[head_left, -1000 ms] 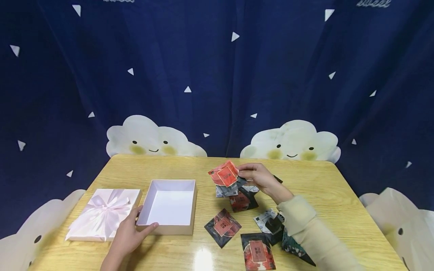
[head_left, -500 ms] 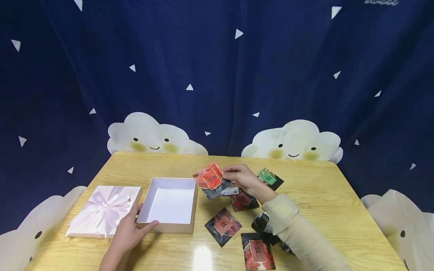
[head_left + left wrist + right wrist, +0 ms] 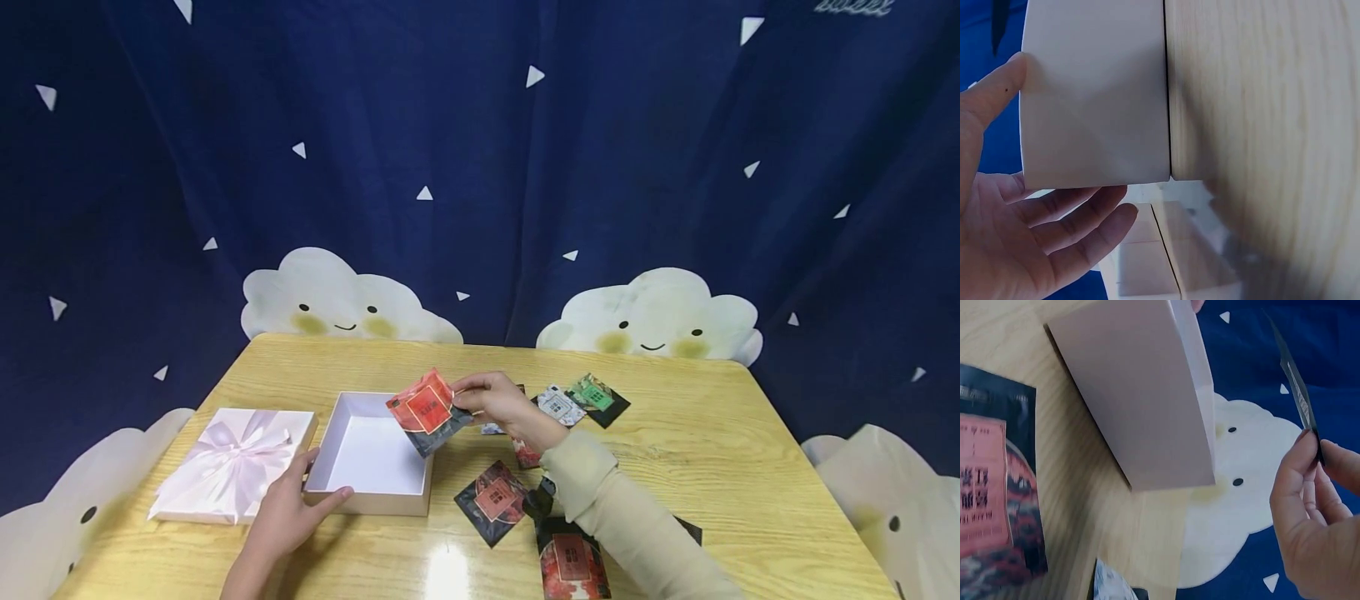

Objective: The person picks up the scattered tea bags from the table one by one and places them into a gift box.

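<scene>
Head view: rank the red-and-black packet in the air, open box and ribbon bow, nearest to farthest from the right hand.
1. Red-and-black packet: pinched at the right hand's fingertips.
2. Open box: to the left, partly behind the packet in this view.
3. Ribbon bow: farther left, beyond the box.

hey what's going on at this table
A person's right hand pinches a red and black packet, raised near an open white box but not inside it. The left hand holds the box's near left corner. A bow-topped pink lid or box sits to the left; more packets lie to the right.
</scene>
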A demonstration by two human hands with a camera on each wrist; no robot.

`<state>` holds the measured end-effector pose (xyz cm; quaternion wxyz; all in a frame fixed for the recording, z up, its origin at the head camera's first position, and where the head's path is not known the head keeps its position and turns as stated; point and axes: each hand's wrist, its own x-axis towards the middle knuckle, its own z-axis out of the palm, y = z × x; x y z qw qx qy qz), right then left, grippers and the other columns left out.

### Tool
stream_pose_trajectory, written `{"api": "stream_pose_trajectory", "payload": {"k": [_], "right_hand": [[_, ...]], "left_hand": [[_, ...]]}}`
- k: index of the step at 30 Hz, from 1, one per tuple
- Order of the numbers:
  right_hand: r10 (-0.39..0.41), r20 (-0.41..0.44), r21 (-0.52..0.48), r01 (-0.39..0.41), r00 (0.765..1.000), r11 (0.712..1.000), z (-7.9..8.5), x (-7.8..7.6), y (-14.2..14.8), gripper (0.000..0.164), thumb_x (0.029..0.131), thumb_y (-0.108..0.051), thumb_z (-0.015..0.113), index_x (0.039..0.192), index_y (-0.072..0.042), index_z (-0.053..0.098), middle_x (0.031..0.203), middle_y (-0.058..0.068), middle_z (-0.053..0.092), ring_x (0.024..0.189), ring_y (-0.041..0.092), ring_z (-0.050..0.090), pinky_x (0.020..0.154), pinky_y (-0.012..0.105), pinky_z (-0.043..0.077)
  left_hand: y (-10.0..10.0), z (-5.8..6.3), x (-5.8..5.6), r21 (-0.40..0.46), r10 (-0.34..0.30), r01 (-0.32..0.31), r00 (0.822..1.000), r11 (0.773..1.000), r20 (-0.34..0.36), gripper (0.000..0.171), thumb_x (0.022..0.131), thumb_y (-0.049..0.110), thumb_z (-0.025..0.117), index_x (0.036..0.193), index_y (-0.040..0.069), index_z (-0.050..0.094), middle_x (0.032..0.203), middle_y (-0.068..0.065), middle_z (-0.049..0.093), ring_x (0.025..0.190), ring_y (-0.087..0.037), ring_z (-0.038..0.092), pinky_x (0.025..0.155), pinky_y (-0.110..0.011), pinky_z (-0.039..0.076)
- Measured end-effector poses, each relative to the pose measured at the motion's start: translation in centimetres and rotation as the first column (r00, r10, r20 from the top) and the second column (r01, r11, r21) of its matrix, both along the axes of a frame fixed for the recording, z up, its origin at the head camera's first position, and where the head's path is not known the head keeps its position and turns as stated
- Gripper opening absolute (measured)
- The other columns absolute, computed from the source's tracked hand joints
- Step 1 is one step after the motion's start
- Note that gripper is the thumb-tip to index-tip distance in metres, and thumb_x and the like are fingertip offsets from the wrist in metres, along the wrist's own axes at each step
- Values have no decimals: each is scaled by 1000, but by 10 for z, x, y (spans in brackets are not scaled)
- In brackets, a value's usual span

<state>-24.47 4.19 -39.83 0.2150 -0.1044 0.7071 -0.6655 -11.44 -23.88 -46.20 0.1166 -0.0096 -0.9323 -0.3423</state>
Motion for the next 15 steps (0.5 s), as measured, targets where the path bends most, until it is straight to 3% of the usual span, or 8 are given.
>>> {"api": "stream_pose_trajectory", "payload": {"k": [5, 11, 15], "right_hand": [[31, 3, 17, -31, 1000, 999, -4, 1, -18, 28, 84, 2, 58, 110, 11, 57, 81, 4, 62, 66, 10, 58, 62, 29, 52], [58, 20, 19, -59, 998, 998, -11, 3, -37, 26, 82, 5, 59, 107, 12, 58, 76, 3, 60, 63, 10, 57, 66, 38, 54], [58, 22, 34, -59, 998, 998, -17, 4, -50, 25, 80, 6, 61, 104, 12, 60, 72, 1, 59, 60, 10, 55, 59, 32, 54]], "left_hand": [[0, -1, -1, 2, 6, -6, 1000, 1000, -10, 74, 74, 34, 75, 124, -10, 43, 110, -30, 56, 99, -42, 55, 81, -54, 44], [2, -1, -1, 5, 12, -12, 1000, 1000, -12, 75, 73, 35, 75, 124, -10, 43, 107, -28, 57, 97, -40, 56, 80, -53, 44], [1, 0, -1, -1, 19, -19, 1000, 1000, -4, 76, 73, 35, 75, 125, -10, 42, 108, -28, 57, 98, -41, 56, 80, -53, 43]]}}
